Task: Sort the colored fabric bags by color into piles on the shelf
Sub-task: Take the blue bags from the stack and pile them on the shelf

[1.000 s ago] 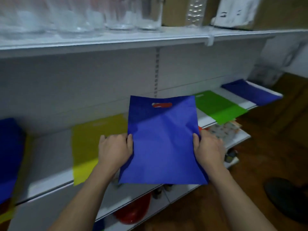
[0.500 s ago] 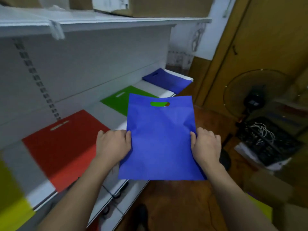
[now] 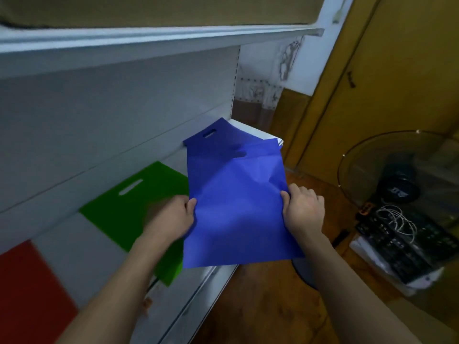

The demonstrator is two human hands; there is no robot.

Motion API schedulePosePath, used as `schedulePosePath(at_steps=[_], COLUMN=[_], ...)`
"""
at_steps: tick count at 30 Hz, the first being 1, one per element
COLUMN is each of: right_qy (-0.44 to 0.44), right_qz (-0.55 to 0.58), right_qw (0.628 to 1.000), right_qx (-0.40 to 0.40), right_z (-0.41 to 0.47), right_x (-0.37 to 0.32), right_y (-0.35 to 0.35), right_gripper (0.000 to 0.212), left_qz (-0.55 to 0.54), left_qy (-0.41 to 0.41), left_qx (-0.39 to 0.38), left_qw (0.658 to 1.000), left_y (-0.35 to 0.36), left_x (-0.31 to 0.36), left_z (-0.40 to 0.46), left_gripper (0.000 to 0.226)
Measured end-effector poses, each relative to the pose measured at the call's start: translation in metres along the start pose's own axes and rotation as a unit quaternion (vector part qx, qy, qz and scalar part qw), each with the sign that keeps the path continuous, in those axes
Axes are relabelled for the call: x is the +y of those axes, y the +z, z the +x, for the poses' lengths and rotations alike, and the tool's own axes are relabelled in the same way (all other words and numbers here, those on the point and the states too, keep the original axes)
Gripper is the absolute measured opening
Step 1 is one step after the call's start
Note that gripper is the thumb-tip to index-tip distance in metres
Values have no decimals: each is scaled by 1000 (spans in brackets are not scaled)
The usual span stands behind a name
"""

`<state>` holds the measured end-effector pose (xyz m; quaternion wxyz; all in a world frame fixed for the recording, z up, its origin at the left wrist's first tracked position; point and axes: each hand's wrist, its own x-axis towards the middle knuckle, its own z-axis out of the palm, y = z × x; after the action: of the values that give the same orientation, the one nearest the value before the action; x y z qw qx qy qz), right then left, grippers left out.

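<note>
Blue non-woven fabric bag (image 3: 238,204), flat, with a die-cut handle slot near its top edge, held in the air above the front lip of the white shelf (image 3: 104,234). Left hand (image 3: 171,219) grips the bag's left edge about halfway down, thumb on the near face and curled fingers tucked behind the fabric. Right hand (image 3: 304,212) grips the right edge at about the same height, thumb over the front, fingers folded round the back. Bag tilts away from the person, its top edge overlapping a second blue bag (image 3: 218,135) that lies flat at the far right end of the shelf, handle slot showing. Whether the two blue bags touch cannot be told. Green bag (image 3: 139,204), flat on the shelf just left of the held one, partly covered by the left hand and forearm; its near corner hangs past the shelf edge. Red bag (image 3: 29,289), flat on the shelf further left, well apart from the green. Upper white shelf (image 3: 159,38) above, carrying a tan cardboard box (image 3: 159,8). Lower shelf edge visible beneath. Room: reddish-brown wooden floor (image 3: 263,306), yellow-brown wooden door (image 3: 397,70) at right, a floor fan (image 3: 400,180) with wire guard, and a black keyboard (image 3: 400,242) with a white cord coiled on it.
</note>
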<state>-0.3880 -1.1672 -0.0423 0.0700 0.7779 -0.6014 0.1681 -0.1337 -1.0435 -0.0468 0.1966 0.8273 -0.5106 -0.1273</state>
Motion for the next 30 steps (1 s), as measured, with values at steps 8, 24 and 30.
schedulePosePath(at_steps=[8,24,30], right_qy=[-43,-293,-312], right_qz=[34,56,106], right_qw=[998,943,927], right_qx=[1,-150,-179], right_z=[138,386,401], right_x=[6,-23,-24], right_y=[49,183,207], right_gripper=[31,32,31], left_qz=[82,136,155], left_qy=[-45,-331,-395], left_qx=[10,-23,-19], left_qw=[996,933,905], left_y=[13,96,103], left_x=[40,131,138], left_z=[88,233,243], left_gripper=[46,45,46])
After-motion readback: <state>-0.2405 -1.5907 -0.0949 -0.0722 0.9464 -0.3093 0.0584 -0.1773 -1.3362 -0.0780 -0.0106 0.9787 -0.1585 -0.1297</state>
